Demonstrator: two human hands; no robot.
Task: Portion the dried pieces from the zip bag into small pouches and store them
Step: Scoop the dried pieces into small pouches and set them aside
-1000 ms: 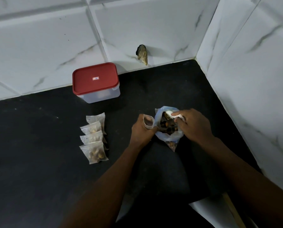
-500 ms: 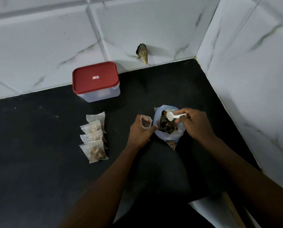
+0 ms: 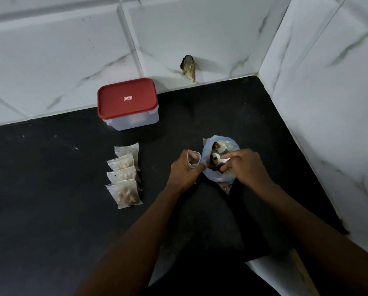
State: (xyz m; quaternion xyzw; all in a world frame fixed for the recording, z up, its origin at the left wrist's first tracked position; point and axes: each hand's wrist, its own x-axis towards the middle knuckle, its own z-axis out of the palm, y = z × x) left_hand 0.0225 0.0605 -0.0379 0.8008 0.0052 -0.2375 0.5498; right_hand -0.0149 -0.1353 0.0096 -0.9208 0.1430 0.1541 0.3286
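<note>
Left grip (image 3: 184, 173) holds pouch (image 3: 193, 159), right grip (image 3: 247, 167) scoop (image 3: 219, 157); black counter (image 3: 50, 210), tiled walls (image 3: 50, 50).

The zip bag (image 3: 221, 178) is opened wide, dark dried pieces (image 3: 213, 164) inside. Four filled pouches (image 3: 124, 177) are laid overlapping to its left.

Lower pouch (image 3: 193, 160) inside left hand (image 3: 184, 175)

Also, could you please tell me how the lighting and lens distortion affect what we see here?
Head view: dim, flat light, no glare on the black counter; the wide-angle lens bows the tile lines; forearms near the bottom edge are dark and soft; inside the zip bag it is murky, while the scoop in the right hand looks washed out; filled pouches stay legible.
</note>
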